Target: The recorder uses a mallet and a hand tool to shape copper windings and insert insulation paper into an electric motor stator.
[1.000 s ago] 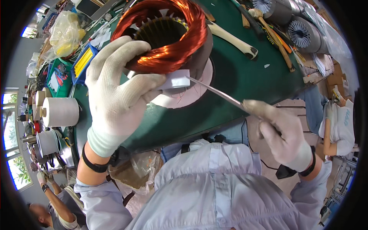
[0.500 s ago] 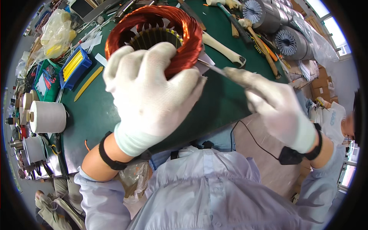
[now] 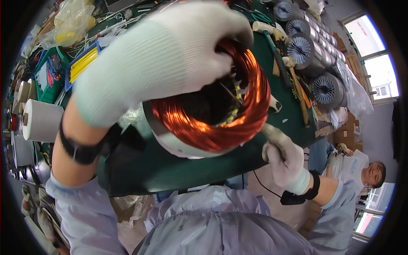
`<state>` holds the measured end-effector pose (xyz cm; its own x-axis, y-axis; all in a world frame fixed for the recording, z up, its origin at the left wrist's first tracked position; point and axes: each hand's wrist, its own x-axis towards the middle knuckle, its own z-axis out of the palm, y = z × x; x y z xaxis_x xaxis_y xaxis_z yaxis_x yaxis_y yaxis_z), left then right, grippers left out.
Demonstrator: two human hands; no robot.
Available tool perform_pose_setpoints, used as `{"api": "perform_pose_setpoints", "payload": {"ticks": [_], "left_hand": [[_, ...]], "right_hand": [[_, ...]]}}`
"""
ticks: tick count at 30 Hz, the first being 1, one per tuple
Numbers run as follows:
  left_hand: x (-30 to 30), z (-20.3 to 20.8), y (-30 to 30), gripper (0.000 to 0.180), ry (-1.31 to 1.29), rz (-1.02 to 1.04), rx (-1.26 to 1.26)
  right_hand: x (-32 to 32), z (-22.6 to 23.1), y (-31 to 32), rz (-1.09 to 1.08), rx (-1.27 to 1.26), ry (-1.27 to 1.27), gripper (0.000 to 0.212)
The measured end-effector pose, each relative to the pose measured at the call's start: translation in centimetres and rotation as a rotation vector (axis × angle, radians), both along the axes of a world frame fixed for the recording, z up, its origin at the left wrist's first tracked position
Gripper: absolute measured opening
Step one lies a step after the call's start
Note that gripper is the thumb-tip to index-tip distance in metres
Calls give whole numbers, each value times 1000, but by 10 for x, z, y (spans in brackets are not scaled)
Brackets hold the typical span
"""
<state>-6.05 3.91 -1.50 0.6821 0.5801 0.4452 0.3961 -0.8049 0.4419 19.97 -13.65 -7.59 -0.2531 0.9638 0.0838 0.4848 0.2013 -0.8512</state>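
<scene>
A stator with a thick ring of copper windings (image 3: pixel 204 138) is tilted toward me above the green table, its grey outer shell (image 3: pixel 170 142) showing at the lower left. My left hand (image 3: pixel 199 46), white-gloved and blurred, curls its fingers over the far side of the ring and grips it. At the near right edge of the windings, my right hand (image 3: pixel 285 159), also gloved, is closed round a thin metal tool (image 3: pixel 231 93). The tool's shaft shows inside the dark bore beside yellow slot liners; its middle is hidden by the copper.
Several grey slotted cores (image 3: pixel 299 49) stand at the far right, with a mallet (image 3: pixel 293 72) and other tools beside them. Left are a blue tray of yellow strips (image 3: pixel 83 63), a green bin (image 3: pixel 54 85) and a white spool (image 3: pixel 42 121). A co-worker (image 3: pixel 348 168) is at the right.
The stator has tilted and come nearer. My left hand has shifted from its near side to its far side. My right hand has moved down and left, and the tool's shaft now shows in the bore.
</scene>
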Motion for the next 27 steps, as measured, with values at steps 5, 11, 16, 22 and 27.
{"api": "perform_pose_setpoints", "payload": {"ticks": [5,11,16,22,27], "left_hand": [[3,1,6,41,-66,-65,-369],[9,17,-10,36,-94,-170,-298],[-2,11,-59,24,-40,-11,308],[30,-21,-122,34,193,209,600],[39,-26,-125,22,59,240,609]], "right_hand": [[8,-42,15,72,355,-35,45],[6,-21,-14,-9,359,-82,46],[6,-21,6,15,522,-232,40],[39,-4,-39,32,341,-110,44],[91,-24,-46,3,285,-292,35]]}}
